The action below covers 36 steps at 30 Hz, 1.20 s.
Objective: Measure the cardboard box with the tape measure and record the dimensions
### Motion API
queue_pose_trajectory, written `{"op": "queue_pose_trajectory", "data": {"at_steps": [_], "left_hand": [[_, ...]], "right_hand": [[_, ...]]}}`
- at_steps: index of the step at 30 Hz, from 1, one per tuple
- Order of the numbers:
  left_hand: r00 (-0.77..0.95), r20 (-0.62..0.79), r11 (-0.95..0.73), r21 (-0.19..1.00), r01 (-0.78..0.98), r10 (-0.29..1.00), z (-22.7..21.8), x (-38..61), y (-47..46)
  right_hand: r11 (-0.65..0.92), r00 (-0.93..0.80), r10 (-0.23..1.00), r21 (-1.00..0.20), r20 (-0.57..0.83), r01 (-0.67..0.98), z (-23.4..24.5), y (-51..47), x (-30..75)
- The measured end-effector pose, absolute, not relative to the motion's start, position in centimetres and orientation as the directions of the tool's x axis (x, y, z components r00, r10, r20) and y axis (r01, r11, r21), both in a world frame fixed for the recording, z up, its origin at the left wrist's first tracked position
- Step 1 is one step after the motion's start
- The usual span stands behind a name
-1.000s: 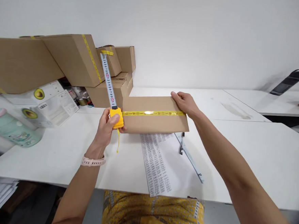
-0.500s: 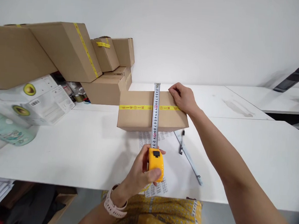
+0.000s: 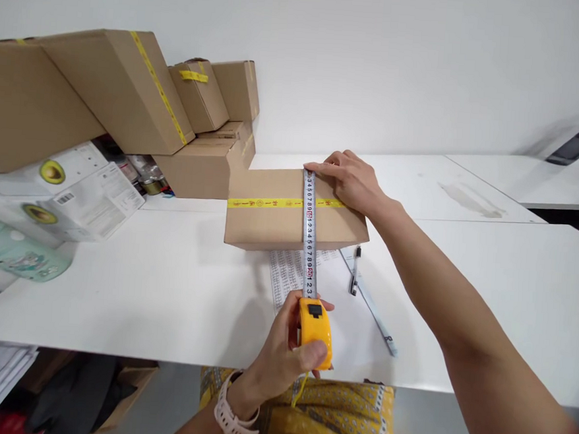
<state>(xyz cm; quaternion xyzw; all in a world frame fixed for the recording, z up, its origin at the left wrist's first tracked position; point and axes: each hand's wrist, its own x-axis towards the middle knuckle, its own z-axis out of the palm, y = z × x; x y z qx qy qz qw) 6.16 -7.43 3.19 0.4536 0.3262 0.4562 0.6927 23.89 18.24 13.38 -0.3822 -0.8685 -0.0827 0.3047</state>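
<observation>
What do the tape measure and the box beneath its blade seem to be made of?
Tape measure case: probably smooth moulded plastic, judging by its even yellow-orange colour and rounded shell.
Blade: likely thin coated metal, pale and silvery, lying straight.
Box: matte brown cardboard, with flat panels and creased edges.

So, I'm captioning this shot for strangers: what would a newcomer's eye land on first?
Probably the bright yellow tape measure in the left hand, front and centre. Its blade runs across the box just beyond, with the right hand at the blade's far end. Then the cartons piled at back left.
</observation>
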Motion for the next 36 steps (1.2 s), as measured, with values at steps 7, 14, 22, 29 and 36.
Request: {"op": "queue_pose_trajectory", "data": {"at_steps": [7,14,22,29,36], "left_hand": [[0.360,-0.073,0.171,0.953,-0.250,0.930,2.1,7.2,-7.9],[0.358,-0.070,0.169,0.953,-0.252,0.931,1.9,7.3,-7.6],[0.243,0.181,-0.107,0.952,-0.286,0.953,2.6,5.2,-10.0],[-0.374,0.418,-0.459,0.888,-0.025,0.828,5.6,-1.4,-7.4],[-0.443,0.270,-0.334,0.940,-0.073,0.855,3.5,-4.9,-3.5]], "right_hand": [[0.719,-0.515,0.588,-0.112,0.623,0.686,13.0,18.2,24.1],[0.719,-0.505,0.575,-0.104,0.643,0.687,13.0,18.0,23.9],[0.620,-0.371,0.674,-0.216,0.639,0.754,12.7,16.7,24.0],[0.486,-0.071,0.761,-0.493,0.645,0.722,11.1,13.4,24.8],[0.335,0.026,0.870,-0.628,0.492,0.702,11.4,8.9,25.0]]}}
